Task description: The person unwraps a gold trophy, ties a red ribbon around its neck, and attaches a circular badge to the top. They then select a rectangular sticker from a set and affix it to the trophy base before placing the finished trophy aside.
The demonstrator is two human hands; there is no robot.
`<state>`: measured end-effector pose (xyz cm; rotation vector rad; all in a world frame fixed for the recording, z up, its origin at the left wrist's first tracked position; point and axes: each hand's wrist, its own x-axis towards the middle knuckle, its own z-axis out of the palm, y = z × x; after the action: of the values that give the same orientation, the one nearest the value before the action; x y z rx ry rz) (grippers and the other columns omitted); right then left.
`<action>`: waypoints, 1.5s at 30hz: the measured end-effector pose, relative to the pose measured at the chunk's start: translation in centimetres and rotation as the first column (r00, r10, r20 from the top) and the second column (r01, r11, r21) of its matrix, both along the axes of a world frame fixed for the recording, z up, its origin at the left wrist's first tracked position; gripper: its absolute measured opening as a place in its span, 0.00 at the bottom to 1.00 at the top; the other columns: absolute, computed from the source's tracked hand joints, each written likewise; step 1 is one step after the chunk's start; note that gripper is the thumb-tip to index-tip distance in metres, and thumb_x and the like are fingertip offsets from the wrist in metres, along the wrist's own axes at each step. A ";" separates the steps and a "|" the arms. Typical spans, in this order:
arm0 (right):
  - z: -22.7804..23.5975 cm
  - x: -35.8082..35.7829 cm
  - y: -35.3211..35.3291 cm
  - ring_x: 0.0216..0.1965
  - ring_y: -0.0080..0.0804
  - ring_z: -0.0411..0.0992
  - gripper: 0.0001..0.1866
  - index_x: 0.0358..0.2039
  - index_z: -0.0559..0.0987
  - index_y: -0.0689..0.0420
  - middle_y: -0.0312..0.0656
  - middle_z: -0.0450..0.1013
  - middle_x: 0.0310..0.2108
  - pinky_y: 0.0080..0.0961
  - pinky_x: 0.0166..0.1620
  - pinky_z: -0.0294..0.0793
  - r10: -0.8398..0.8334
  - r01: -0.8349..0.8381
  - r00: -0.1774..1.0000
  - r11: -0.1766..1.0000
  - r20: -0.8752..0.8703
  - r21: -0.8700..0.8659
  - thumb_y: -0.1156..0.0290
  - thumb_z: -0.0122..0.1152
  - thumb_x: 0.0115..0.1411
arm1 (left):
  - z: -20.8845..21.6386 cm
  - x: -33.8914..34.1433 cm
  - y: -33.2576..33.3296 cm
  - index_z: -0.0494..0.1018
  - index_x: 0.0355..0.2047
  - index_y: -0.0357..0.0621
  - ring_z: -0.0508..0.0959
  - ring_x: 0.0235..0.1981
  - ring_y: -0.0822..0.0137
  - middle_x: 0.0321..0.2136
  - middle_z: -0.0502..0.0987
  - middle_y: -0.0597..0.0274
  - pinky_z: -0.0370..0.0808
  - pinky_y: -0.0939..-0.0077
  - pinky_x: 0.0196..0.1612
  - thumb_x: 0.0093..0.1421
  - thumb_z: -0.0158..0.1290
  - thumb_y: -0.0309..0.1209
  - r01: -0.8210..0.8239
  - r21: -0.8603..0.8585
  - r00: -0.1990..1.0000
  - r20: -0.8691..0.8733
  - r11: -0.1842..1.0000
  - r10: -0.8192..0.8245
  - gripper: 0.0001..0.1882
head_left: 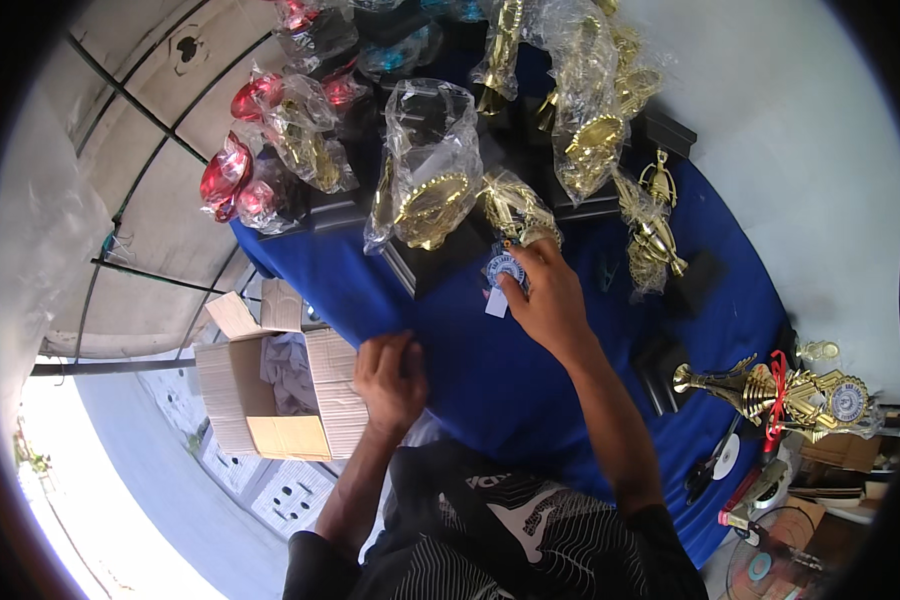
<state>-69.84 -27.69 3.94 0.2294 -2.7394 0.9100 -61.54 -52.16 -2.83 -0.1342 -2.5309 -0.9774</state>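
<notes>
Over the blue cloth, my right hand (550, 300) pinches a small round blue-and-white emblem (505, 268) between thumb and fingers. A white paper tab (496, 303) sticks out below the emblem. Just beyond my fingertips lies a gold trophy part in clear plastic (518, 208); whether the emblem touches it I cannot tell. My left hand (390, 382) is closed, its fingers curled, at the near left edge of the cloth, with nothing visible in it. A large plastic-wrapped gold trophy (435, 205) lies farther back, left of my right hand.
A blue cloth (490, 385) covers the table. Wrapped red trophy cups (227, 178) crowd its far left. An open cardboard box (232, 395) stands left of my left hand. A gold trophy with red ribbon (770, 390), scissors (705, 470) and a fan (770, 560) are at right.
</notes>
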 end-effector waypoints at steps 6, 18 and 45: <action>0.1 -0.8 -0.8 0.46 0.50 0.76 0.23 0.49 0.80 0.58 0.46 0.73 0.45 0.40 0.47 0.77 -0.085 0.071 0.985 0.993 0.147 0.098 0.70 0.75 0.52 | 4.5 -3.5 8.0 0.82 0.44 0.45 0.77 0.39 0.57 0.39 0.78 0.61 0.71 0.62 0.42 0.56 0.65 0.33 0.102 -0.030 0.987 0.124 0.994 -0.098 0.15; -1.0 -0.7 0.0 0.42 0.50 0.74 0.20 0.39 0.75 0.57 0.47 0.70 0.43 0.39 0.45 0.74 -0.080 0.081 0.997 0.990 0.013 -0.112 0.78 0.75 0.48 | 3.7 -4.1 8.2 0.83 0.44 0.52 0.74 0.40 0.59 0.41 0.75 0.66 0.69 0.61 0.41 0.54 0.67 0.37 0.164 -0.132 0.975 0.175 0.978 -0.140 0.16; -1.1 -0.6 4.0 0.33 0.15 0.73 0.06 0.42 0.80 0.65 0.38 0.78 0.37 0.15 0.31 0.71 0.060 0.045 0.978 0.873 0.198 -0.486 0.82 0.61 0.65 | 4.0 -3.9 9.1 0.81 0.52 0.57 0.73 0.47 0.59 0.47 0.73 0.64 0.69 0.60 0.46 0.56 0.66 0.39 0.255 -0.226 0.961 0.165 0.940 -0.221 0.21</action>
<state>-70.48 -23.69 2.80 0.0490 -2.5660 1.6727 -65.47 -43.10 1.12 -0.4731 -2.8057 -0.7769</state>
